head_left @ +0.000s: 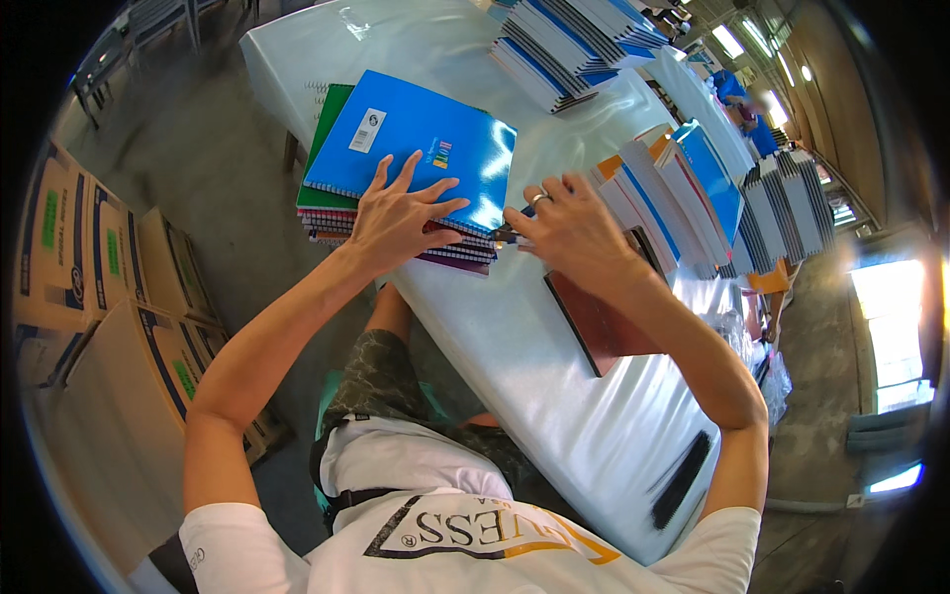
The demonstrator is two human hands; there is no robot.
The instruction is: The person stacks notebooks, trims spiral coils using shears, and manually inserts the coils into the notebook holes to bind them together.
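A blue spiral notebook lies on top of a stack of spiral notebooks, with a green notebook showing under its left side. My left hand rests on the lower part of the blue cover, fingers spread. At the stack's near right corner, by the end of the spiral binding, my right hand is closed around a small dark hand tool that looks like pliers. Its tip is beside the coil; most of the tool is hidden by my fingers.
On the plastic-covered table, a reddish-brown board lies under my right forearm. Black coils lie nearer me. Piled notebooks and upright books stand beyond. Cardboard boxes are at the left.
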